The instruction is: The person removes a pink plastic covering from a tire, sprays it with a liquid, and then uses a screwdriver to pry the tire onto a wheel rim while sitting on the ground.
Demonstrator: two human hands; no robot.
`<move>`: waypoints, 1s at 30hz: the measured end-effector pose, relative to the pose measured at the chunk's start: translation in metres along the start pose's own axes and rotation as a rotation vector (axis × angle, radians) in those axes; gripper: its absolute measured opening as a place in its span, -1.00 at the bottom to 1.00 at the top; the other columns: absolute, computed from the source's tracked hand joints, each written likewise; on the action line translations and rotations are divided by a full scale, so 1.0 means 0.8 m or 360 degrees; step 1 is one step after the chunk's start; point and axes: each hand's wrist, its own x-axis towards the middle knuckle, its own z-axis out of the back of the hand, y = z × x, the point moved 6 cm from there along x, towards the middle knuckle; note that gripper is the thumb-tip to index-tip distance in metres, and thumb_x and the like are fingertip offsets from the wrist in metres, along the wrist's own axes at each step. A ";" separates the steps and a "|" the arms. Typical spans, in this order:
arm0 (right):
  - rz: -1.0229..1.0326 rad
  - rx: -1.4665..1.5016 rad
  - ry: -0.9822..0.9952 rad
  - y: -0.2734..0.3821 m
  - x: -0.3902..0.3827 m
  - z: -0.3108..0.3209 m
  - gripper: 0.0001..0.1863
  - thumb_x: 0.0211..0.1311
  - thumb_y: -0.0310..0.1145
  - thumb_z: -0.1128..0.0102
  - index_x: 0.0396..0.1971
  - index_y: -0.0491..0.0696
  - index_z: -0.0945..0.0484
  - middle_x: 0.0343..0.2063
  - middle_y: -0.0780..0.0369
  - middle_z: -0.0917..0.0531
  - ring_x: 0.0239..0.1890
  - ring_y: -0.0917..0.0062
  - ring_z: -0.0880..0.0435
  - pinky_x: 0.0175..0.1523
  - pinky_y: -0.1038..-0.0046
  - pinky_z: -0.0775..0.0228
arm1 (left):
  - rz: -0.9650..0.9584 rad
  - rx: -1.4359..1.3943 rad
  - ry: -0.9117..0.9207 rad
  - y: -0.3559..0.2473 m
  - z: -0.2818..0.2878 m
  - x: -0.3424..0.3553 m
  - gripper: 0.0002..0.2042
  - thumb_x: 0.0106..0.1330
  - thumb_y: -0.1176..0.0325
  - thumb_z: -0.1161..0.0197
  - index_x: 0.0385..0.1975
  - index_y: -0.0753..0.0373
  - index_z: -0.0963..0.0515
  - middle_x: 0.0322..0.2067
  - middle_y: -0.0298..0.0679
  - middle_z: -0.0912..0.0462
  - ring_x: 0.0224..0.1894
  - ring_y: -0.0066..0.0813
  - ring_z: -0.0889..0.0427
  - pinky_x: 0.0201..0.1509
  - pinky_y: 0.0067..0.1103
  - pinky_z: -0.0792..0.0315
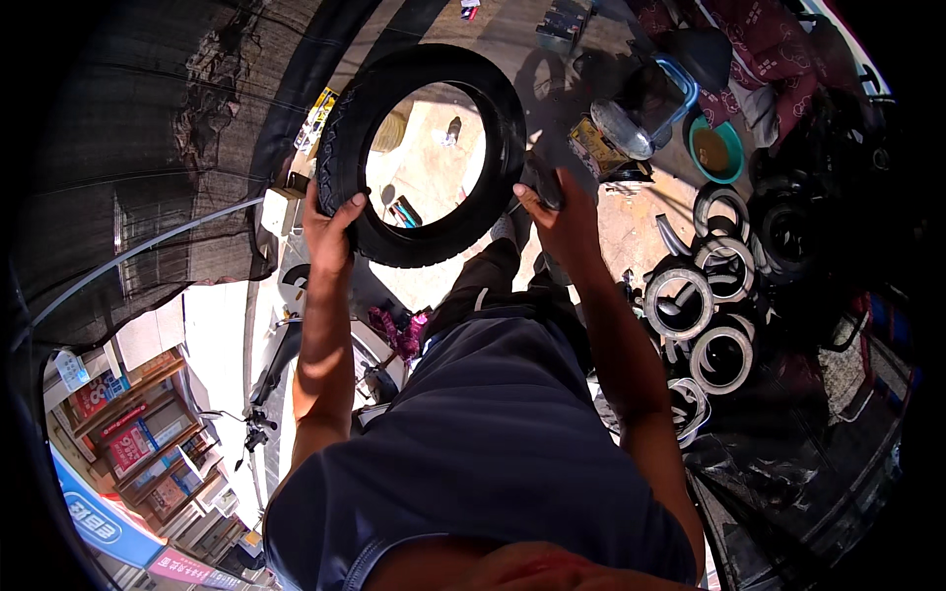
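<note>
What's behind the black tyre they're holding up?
Through the hole in the tyre you see sunlit ground, part of a round tan thing and a small blue-and-black thing. I can't tell what its ring hides.

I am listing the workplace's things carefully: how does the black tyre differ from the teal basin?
The black tyre is held in the left hand; the teal basin is in neither hand. The tyre's middle is open, while the basin holds something brown. Both look round.
</note>
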 end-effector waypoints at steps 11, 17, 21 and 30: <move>-0.0274 -0.0010 -0.0153 -0.128 -0.006 -0.013 -0.55 0.12 -0.02 -0.51 -0.36 -0.12 -0.57 -0.50 0.03 -0.63 -0.36 -0.01 -0.63 -0.28 0.13 -0.41 | 0.0107 0.0277 0.0131 0.122 -0.055 0.008 -0.42 0.07 0.53 -0.54 0.13 0.37 -0.45 -0.12 -0.23 -0.67 -0.15 -0.47 -0.65 -0.01 -0.52 -0.55; -0.0357 -0.0012 -0.0193 -0.310 -0.017 -0.067 -0.61 0.19 -0.11 -0.49 -0.24 -0.12 -0.61 -0.49 0.10 -0.67 -0.40 0.27 -0.68 -0.24 0.29 -0.45 | 0.0484 0.0446 0.0328 0.347 -0.091 0.058 -0.36 0.07 0.55 -0.53 0.21 0.32 -0.44 -0.09 -0.17 -0.68 -0.09 -0.41 -0.68 0.03 -0.51 -0.58; -0.0650 -0.0136 -0.0160 -0.492 -0.022 -0.111 -0.54 0.15 -0.01 -0.49 -0.25 -0.12 -0.61 -0.45 0.01 -0.69 -0.30 0.03 -0.71 -0.22 0.15 -0.47 | 0.0463 0.0799 0.0388 0.519 -0.121 0.073 -0.28 0.00 0.48 -0.61 0.22 0.36 -0.43 -0.07 -0.14 -0.69 -0.07 -0.38 -0.68 0.04 -0.48 -0.59; -0.0683 -0.0049 -0.0281 -0.905 0.022 -0.234 -0.55 0.12 -0.01 -0.52 -0.23 -0.09 -0.65 -0.44 0.06 -0.71 -0.29 0.08 -0.74 -0.22 0.16 -0.51 | 0.0436 0.1000 0.0749 0.911 -0.192 0.150 -0.37 0.07 0.40 -0.59 0.16 0.37 -0.49 -0.11 -0.18 -0.71 -0.10 -0.44 -0.69 0.05 -0.52 -0.57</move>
